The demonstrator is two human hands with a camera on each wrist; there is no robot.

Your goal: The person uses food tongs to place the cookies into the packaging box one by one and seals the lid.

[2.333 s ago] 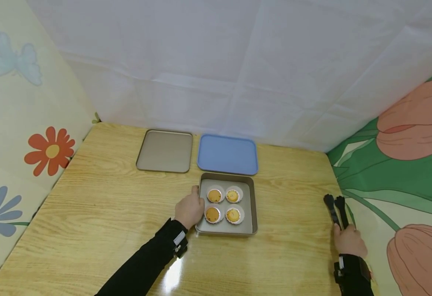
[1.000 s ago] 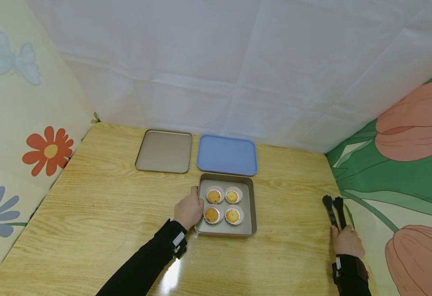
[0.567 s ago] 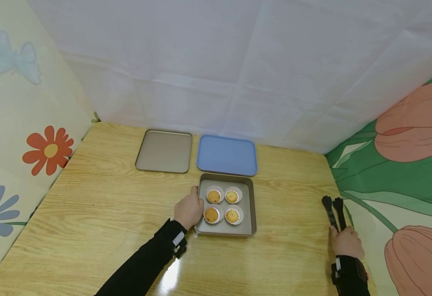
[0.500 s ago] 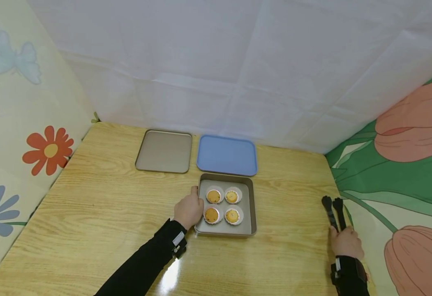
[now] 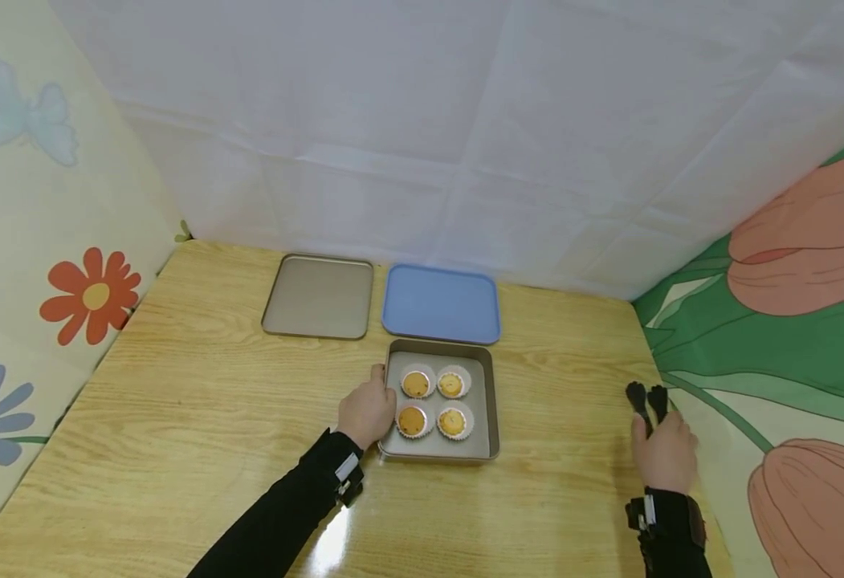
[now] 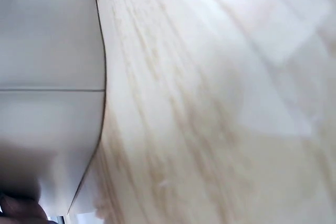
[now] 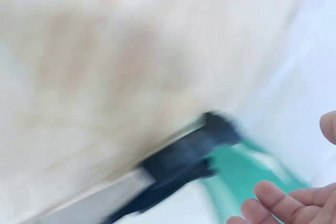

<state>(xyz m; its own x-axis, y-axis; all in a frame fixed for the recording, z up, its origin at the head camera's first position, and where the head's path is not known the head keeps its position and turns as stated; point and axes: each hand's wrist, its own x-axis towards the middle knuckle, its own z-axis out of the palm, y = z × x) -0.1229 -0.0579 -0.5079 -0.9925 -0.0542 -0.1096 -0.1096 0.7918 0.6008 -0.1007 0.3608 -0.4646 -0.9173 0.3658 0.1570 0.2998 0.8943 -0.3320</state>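
In the head view my left hand (image 5: 367, 411) grips the left wall of a square, deep metal baking pan (image 5: 495, 401). Paper-cupped egg tarts or small cakes, such as this golden one (image 5: 452, 422), sit inside it in two rows. The pan's outer wall (image 6: 52, 51) fills the left of the left wrist view. At the table's right edge lie black-tipped tongs (image 5: 637, 395), tips pointing away. My right hand (image 5: 666, 454) is over their handle end. In the right wrist view its fingers (image 7: 273, 198) are spread and apart from the blurred tongs (image 7: 181, 156).
Behind the pan are a flat grey-brown tray (image 5: 319, 297) on the left and a blue tray (image 5: 441, 303) on the right. A white cloth (image 5: 393, 144) hangs along the table's back edge. Flower-printed panels stand at both sides.
My right hand has let go of the tongs and shifted slightly left and forward over them. The left hand and the pan have kept their place.
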